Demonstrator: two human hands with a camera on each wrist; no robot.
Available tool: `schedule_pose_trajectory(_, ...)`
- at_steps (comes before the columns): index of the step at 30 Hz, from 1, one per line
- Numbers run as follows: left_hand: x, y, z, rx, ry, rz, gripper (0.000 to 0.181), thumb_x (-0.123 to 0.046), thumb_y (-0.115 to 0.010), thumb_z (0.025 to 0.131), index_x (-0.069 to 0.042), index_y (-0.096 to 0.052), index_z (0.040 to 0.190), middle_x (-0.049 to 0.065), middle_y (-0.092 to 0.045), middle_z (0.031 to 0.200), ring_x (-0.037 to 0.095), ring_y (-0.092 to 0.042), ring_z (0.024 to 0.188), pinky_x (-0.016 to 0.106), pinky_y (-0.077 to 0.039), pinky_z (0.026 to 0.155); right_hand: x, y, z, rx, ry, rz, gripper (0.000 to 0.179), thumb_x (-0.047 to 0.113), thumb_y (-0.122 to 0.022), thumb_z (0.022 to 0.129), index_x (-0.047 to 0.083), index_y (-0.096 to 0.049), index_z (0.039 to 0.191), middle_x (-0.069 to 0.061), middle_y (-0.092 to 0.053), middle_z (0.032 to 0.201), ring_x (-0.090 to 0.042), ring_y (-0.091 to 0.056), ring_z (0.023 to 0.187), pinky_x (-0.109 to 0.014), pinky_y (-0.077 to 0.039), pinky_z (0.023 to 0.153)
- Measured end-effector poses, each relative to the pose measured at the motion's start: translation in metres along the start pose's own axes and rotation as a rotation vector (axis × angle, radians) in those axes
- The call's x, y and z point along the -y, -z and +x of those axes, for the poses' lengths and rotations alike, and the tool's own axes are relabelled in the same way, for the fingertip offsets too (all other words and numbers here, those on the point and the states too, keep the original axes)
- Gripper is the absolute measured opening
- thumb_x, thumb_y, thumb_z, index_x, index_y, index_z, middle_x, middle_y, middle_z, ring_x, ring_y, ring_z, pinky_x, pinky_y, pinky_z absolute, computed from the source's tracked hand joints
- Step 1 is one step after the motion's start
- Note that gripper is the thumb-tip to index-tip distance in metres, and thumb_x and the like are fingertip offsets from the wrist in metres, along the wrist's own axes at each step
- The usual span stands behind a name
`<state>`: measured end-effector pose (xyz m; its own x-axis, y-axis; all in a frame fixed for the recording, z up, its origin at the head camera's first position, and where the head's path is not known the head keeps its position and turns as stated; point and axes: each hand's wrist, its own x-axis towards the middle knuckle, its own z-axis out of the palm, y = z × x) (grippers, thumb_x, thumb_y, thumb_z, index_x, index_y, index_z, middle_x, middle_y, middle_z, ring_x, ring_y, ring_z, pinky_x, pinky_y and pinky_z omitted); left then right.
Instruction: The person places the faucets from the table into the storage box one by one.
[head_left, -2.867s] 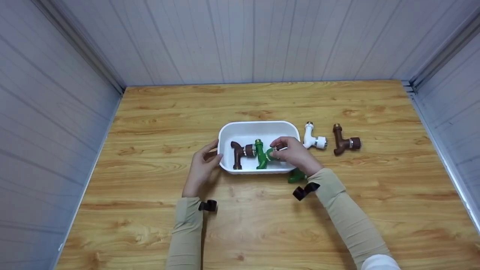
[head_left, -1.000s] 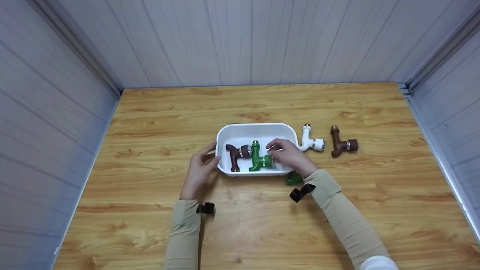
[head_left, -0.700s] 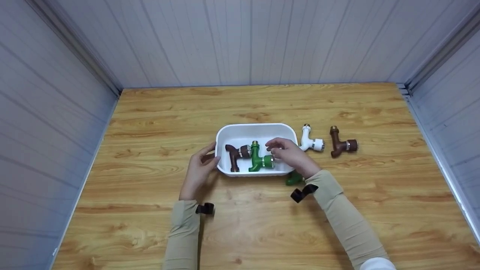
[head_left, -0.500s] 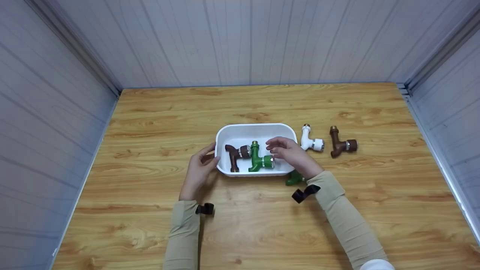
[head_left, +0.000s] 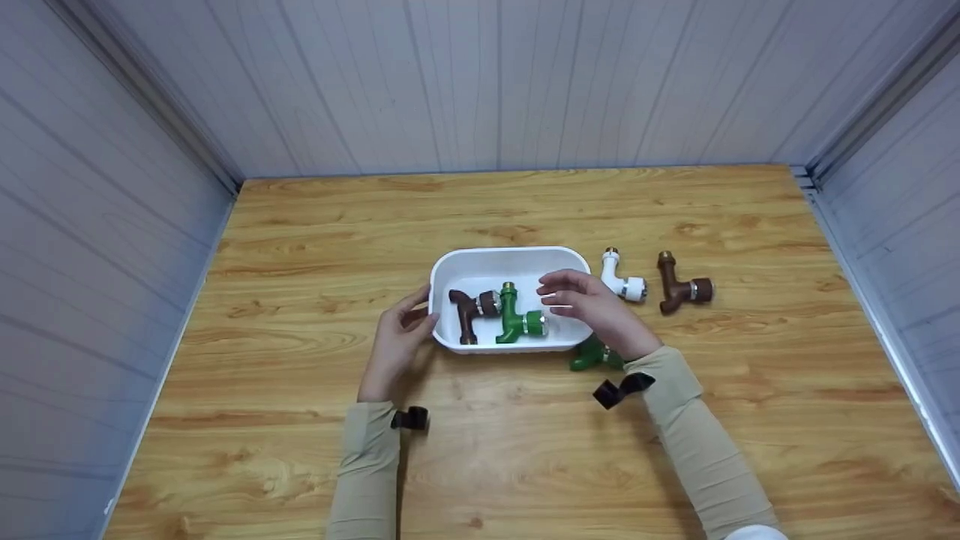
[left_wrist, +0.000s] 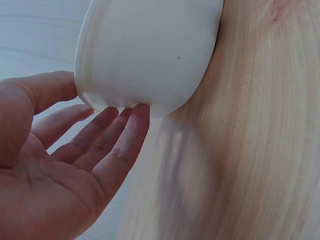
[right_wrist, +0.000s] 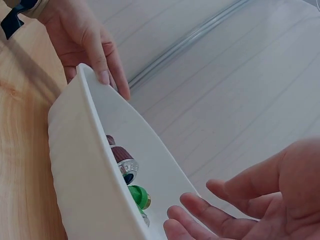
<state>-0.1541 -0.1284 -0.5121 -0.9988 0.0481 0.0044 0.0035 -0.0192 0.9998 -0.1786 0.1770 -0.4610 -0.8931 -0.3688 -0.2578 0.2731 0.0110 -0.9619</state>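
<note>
My left hand [head_left: 399,337] holds the left end of a white plastic tub [head_left: 517,349], fingers against the outer wall and thumb at the rim. The left wrist view shows those fingertips [left_wrist: 142,112] on the tub's end. Inside lie a brown tap [head_left: 466,319] and a green tap [head_left: 512,324], side by side. Over the tub's right end, my right hand [head_left: 596,309] hangs with loosely spread fingers and nothing in them. Below the right palm, a second green tap [head_left: 589,355] lies on the table, partly hidden by the hand and tub.
Right of the tub lie a white tap [head_left: 613,277], partly behind the right hand, and another brown tap [head_left: 675,289]. The wooden table [head_left: 480,450] is bounded by pale panel walls [head_left: 465,82] at the back and both sides.
The right hand has let go of the green tap, which now lies in the tub; its fingers have spread and drawn back right. The left hand stays at the tub's end.
</note>
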Motion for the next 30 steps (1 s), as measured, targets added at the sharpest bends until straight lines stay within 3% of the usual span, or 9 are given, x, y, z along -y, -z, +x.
schedule_pose_trajectory(19,0.001,0.002,-0.001,0.013,0.016,0.014,0.048,0.006,-0.061,0.090,0.006,-0.047,0.136,0.028,-0.048,0.133,0.042,-0.052,0.115,0.030,-0.052,0.090,0.011,0.011,-0.016,-0.034,0.018,0.025,0.039,0.003,-0.049,0.098,-0.008,-0.042,0.134,-0.022,-0.048,0.131,-0.036,-0.045,0.124,-0.041,-0.043,0.103)
schedule_pose_trajectory(30,-0.026,-0.001,-0.007,0.059,0.011,0.021,0.049,0.008,-0.059,0.089,0.013,-0.043,0.135,0.035,-0.044,0.133,0.050,-0.048,0.117,0.031,-0.053,0.089,0.018,0.027,-0.029,-0.042,0.046,0.045,0.040,0.006,-0.048,0.099,-0.007,-0.040,0.136,-0.022,-0.046,0.132,-0.037,-0.046,0.124,-0.040,-0.044,0.102)
